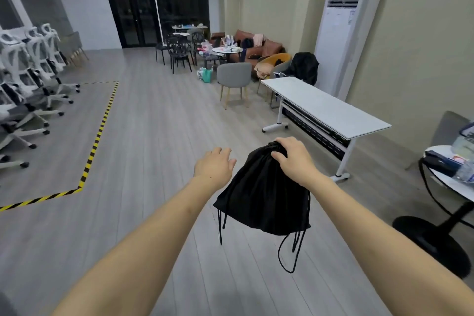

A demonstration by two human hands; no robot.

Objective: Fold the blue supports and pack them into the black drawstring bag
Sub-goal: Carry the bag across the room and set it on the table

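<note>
Presently held: one black bag (261, 195), drawstring type, carried in the air above the grey plank floor (143, 161). Right hand (292, 159) grips its bunched top, fingers curled over the gathered cloth; the body of the bag hangs toward the camera. Cords (292, 254): several black loops and loose ends dangle from the near edge, count uncertain. Left hand (215, 166): released, fingers relaxed and slightly spread, just beside the bag without touching it, holding nothing. Blue supports: none visible; whether any are inside the bag cannot be told.

Writing: none legible anywhere; a small label on the air conditioner (346, 33) is too blurred to read.

Surroundings, counted:
- Long white worktop (325, 107) on castors, one, along the right wall.
- Standing white air conditioner, one, behind it.
- Round worktop (459, 187) on a black pedestal, one, at far right, bearing mixed items.
- White office chairs (28, 77), at least three, in a row at left.
- Yellow-and-black tape (95, 146), one line bent at a corner, on the floor.
- Grey armchair (234, 77), one; brown sofa (256, 44), one, at the far end.
</note>
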